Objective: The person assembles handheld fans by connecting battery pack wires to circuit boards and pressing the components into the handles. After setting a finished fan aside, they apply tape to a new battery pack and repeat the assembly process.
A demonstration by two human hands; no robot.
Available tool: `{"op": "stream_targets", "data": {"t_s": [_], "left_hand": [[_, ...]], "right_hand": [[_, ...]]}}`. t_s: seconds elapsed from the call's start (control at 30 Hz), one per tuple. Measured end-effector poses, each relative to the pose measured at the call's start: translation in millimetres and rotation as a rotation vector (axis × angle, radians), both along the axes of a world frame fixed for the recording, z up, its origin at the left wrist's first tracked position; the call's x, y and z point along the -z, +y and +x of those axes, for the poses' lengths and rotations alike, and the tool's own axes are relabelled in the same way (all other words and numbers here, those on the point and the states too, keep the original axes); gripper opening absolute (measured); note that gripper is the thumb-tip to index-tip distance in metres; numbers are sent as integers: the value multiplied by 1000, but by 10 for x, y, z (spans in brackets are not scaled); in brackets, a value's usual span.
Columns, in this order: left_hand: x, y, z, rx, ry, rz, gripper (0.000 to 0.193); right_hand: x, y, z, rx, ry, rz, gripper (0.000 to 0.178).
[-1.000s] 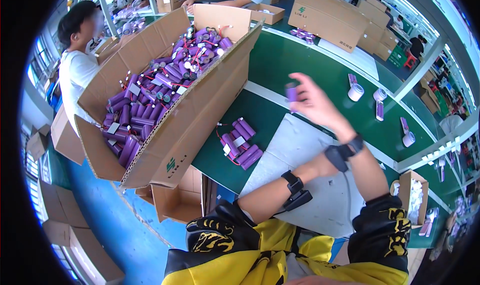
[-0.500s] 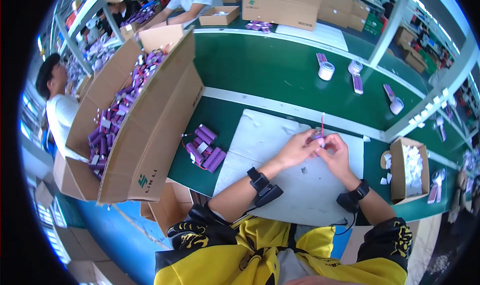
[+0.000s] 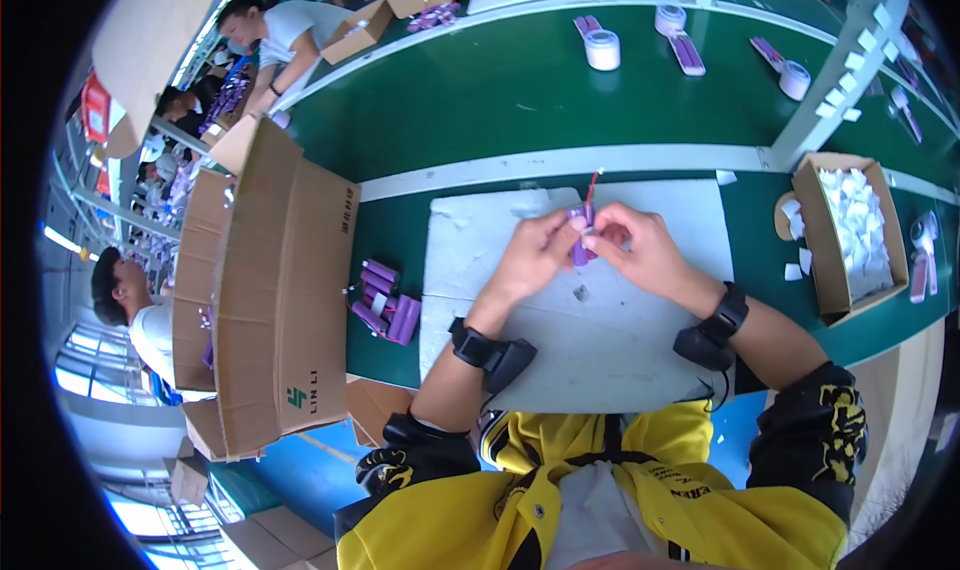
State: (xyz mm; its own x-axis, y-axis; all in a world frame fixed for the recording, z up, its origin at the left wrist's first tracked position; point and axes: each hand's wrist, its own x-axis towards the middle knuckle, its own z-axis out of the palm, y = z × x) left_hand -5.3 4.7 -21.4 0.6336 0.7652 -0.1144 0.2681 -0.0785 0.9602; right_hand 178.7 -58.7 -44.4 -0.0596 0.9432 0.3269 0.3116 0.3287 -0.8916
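A purple cylindrical battery cell (image 3: 580, 256) with a red wire and a small connector at its top stands upright between my two hands, above the pale work mat (image 3: 610, 355). My left hand (image 3: 535, 257) pinches it from the left side. On the right, my right hand (image 3: 645, 255) has its thumb and forefinger closed at the cell's upper part, where something small and whitish shows; I cannot make out its shape. Left of the mat lies a small group of purple battery cells (image 3: 385, 305) with wires and a white label.
A tall cardboard box (image 3: 300, 300) stands at the left. At the right, a cardboard tray (image 3: 835, 300) holds white paper pieces. Beyond a white rail (image 3: 640, 160), white round devices with purple handles (image 3: 602, 52) lie on the green bench. Other people work at the far left.
The view has shifted and tilted, so the big box's contents are mostly out of sight. More of the purple cell now shows between my fingers. Both hands still hold it.
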Motion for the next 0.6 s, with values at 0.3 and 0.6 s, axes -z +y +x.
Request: {"op": "stream_targets", "data": {"t_s": [0.3, 0.6], "left_hand": [[165, 217, 41, -169, 119, 617, 33], [-660, -1037, -898, 311, 39, 167, 33]], "right_hand": [[52, 207, 41, 28, -228, 82, 16], [-917, -1408, 252, -585, -129, -453, 20]]}}
